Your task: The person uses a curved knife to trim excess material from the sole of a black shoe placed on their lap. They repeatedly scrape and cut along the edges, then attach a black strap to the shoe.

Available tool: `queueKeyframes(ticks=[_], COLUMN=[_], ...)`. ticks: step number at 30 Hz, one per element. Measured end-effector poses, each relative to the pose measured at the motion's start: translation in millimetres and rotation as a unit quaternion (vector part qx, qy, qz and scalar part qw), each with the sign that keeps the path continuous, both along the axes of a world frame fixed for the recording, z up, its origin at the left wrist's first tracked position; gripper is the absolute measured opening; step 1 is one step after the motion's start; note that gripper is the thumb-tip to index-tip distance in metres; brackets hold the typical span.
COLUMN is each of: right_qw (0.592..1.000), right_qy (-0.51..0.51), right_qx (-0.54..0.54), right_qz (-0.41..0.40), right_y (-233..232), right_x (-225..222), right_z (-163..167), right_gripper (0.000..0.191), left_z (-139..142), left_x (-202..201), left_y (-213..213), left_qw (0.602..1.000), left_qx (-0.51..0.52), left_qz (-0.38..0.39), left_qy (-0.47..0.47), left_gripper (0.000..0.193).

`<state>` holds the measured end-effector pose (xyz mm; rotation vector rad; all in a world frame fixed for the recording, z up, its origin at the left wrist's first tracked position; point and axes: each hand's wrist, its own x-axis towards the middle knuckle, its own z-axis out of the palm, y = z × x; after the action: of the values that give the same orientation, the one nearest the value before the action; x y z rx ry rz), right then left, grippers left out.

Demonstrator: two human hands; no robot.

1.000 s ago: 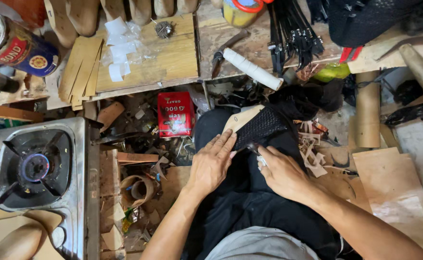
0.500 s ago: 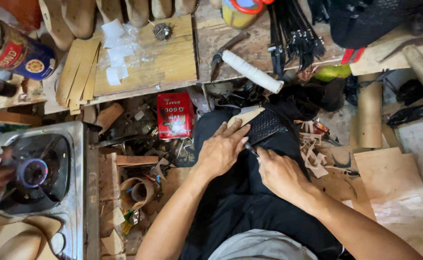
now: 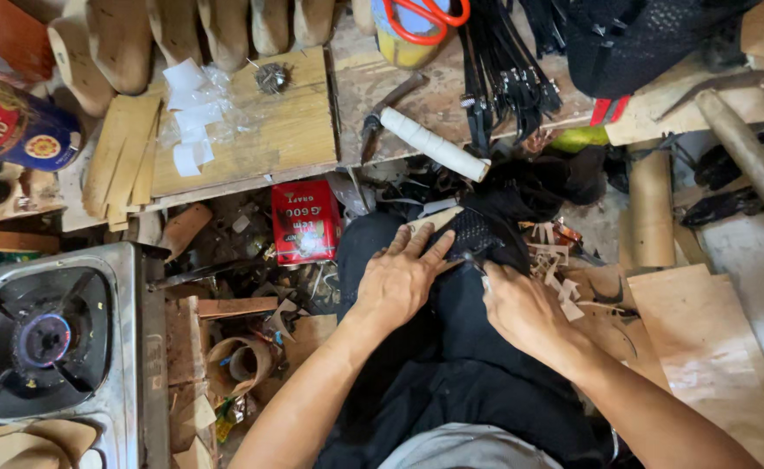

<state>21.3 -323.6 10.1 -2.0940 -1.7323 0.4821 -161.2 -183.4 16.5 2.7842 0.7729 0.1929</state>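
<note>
Left hand point(image 3: 403, 280) flat, fingers spread, pressing black mesh piece point(image 3: 473, 236) on lap, right hand point(image 3: 521, 308) grip closed on small tool, red tin point(image 3: 304, 222) nearby

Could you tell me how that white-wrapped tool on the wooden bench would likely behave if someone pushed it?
The white-wrapped tool has a round, cylinder-like handle, so it would probably roll a little. Its dark metal head sticks out at one end, which should stop a full roll. It lies near the edge of the bench, above the left hand, so a push might tip it off.
</note>
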Motion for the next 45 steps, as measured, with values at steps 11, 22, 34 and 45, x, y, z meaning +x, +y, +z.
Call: queueKeyframes(ticks=[11, 22, 34, 45], right_qw=[0.999, 0.993, 0.956, 0.974], right_qy=[-0.003, 0.04, 0.17, 0.107], right_qx=[-0.047, 0.027, 0.198, 0.198], right_qz=[-0.008, -0.109, -0.136, -0.029], right_y=[-1, 13, 3, 16], right_x=[8, -13, -23, -48], right_z=[6, -10, 3, 0], right_gripper=[0.03, 0.025, 0.024, 0.014], left_z=[14, 7, 25, 23], left_x=[18, 16, -34, -46], left_y=[1, 36, 36, 36], left_qw=[0.995, 0.991, 0.97, 0.972], left_qx=[-0.074, -0.125, -0.224, -0.223], left_qz=[0.055, 0.006, -0.026, 0.038], left_qy=[0.039, 0.037, -0.093, -0.064], left_gripper=[0.044, 0.056, 0.076, 0.078])
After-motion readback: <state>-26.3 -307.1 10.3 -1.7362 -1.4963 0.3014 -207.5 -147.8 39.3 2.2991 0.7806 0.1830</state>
